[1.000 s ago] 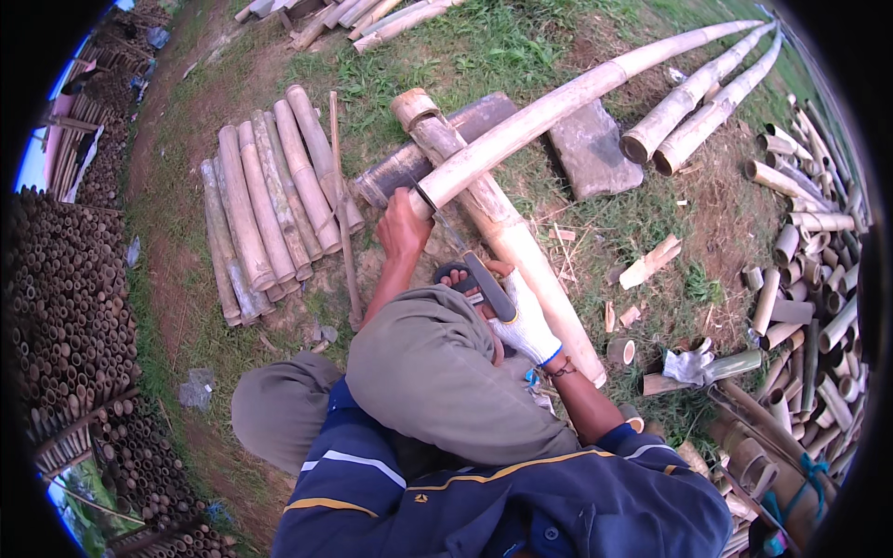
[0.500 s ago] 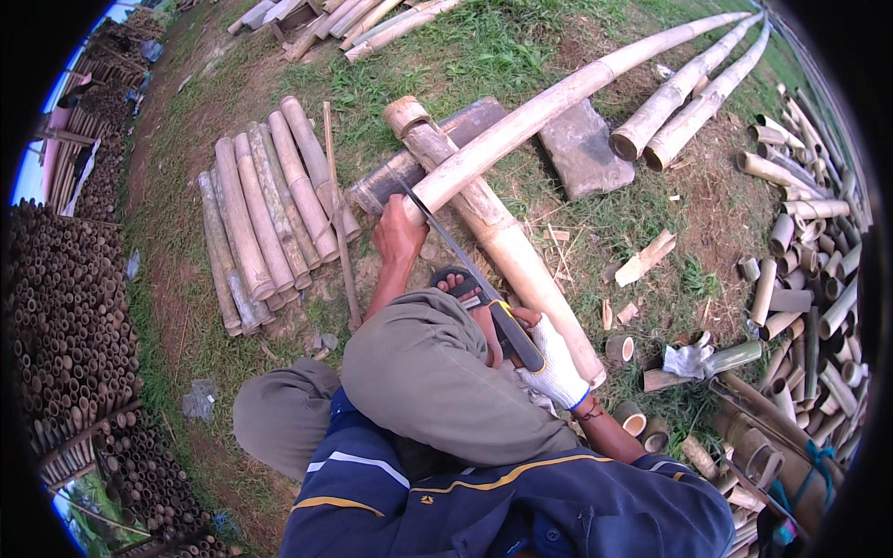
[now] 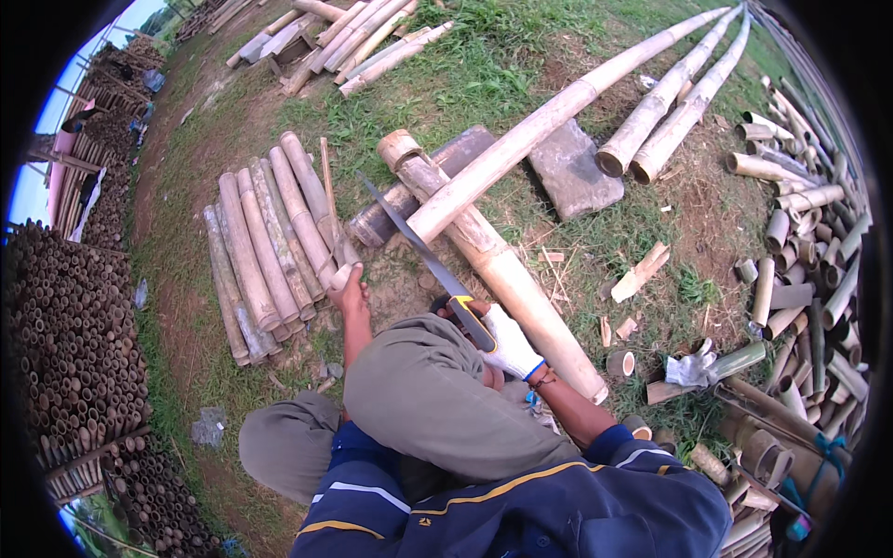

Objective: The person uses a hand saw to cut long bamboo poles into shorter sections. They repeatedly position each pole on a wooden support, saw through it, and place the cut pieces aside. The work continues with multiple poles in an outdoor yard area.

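My right hand (image 3: 510,346), in a white knitted glove, grips the yellow and black handle of a handsaw (image 3: 419,244). The blade slants up and left, just off the cut end of a long bamboo pole (image 3: 535,130). That pole lies across a thicker bamboo piece (image 3: 530,288) with a notched end. Bare and off to the left, my left hand (image 3: 351,299) is closed on what looks like a short bamboo offcut (image 3: 346,274), beside a thin bamboo stick (image 3: 328,186) and a row of cut bamboo lengths (image 3: 265,246).
Under the crossing lies a dark log (image 3: 381,216), with a flat stone slab (image 3: 579,167) to its right. Two more long poles (image 3: 665,107) stretch away at upper right. Bamboo offcuts (image 3: 809,270) are heaped at right; a glove (image 3: 690,365) rests on a green piece.
My left hand has left the pole's end and swung left and down with the short piece. The saw has come away from the pole, its handle shifting left and up.
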Available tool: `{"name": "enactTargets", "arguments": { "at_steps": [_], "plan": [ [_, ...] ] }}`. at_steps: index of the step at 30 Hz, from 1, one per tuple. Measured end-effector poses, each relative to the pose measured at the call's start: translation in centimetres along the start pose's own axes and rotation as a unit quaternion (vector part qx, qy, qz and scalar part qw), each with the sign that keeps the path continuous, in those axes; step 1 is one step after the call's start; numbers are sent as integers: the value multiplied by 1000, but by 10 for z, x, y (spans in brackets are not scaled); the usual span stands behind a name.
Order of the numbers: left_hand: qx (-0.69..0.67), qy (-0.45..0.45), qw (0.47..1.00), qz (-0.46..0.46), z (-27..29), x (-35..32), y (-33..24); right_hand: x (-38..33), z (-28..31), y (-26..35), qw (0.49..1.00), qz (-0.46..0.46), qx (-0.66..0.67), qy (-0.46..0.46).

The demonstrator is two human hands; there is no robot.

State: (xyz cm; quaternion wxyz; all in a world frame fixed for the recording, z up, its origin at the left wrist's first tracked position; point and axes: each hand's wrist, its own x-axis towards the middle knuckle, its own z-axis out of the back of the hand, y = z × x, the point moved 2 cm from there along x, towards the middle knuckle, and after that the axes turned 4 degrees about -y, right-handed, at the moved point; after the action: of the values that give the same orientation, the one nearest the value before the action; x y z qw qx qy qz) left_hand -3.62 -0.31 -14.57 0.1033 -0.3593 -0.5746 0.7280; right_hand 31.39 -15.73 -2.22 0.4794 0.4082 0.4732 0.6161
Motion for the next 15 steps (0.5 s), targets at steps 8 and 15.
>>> {"name": "enactTargets", "arguments": {
  "at_steps": [8,15],
  "plan": [
    [-81,318,944,-8,-23,-54,-41,-12,-17,-53,992,24,-124,9],
    [-7,565,758,-326,-129,-245,-210,-6,-21,-42,986,28,-163,-2]
  ]
}}
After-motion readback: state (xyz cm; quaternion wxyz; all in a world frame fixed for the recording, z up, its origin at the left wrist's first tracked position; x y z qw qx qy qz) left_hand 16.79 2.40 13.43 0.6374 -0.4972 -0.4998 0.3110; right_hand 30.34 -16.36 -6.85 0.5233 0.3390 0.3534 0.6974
